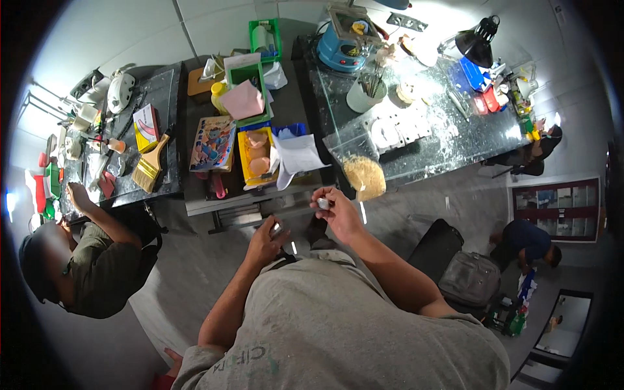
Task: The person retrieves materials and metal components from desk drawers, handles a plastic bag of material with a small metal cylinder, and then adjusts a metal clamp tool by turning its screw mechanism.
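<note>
In front of my waist, my left hand [261, 243] is closed around a small silvery piece [276, 228]; only part of it shows between the fingers. Slightly farther off and to the right, my right hand [339, 213] pinches another small, pale metallic piece [323, 203] in its fingertips. The two hands are apart, both in the air short of the benches. Nearest beyond them are a yellow bin [249, 177] with pink rounded models [258, 153] and a sheet of white paper [302, 158]. A clear-sided holder of tan granules [364, 177] stands at the bench corner beyond my right hand.
A dusty dark bench [448, 151] on the right carries a blue machine [343, 51], a brush jar [365, 93] and a black lamp [478, 43]. A wide brush [151, 168] lies left. One person [97, 260] sits left; another [525, 242] bends near a grey backpack [469, 278].
</note>
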